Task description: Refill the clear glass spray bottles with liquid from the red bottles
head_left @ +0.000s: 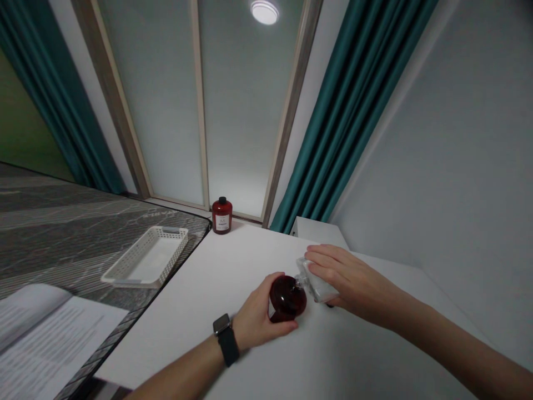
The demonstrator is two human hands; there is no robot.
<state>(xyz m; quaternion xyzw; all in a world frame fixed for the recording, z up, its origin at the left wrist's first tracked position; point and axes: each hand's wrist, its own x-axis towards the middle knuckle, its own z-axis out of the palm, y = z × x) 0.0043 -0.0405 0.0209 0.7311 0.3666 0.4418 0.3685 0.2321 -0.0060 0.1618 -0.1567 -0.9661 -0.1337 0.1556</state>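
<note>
My left hand (262,314), with a dark watch on the wrist, is wrapped round a dark red bottle (288,299). The bottle is held over the white table, and its uncapped neck area faces right. In my right hand (345,280) is a clear and whitish packet (318,282), gripped between the fingers and thumb. Its crinkled clear corner meets the bottle's mouth; whether it reaches inside cannot be made out. Just below the right fingers a small black object (330,305) shows, mostly hidden.
A second red bottle (222,215) with a black cap and white label stands at the table's (187,328) far left corner. Left of it lie a white perforated basket (150,258) and an open book (54,333) on a grey patterned surface. A white box (318,230) stands behind.
</note>
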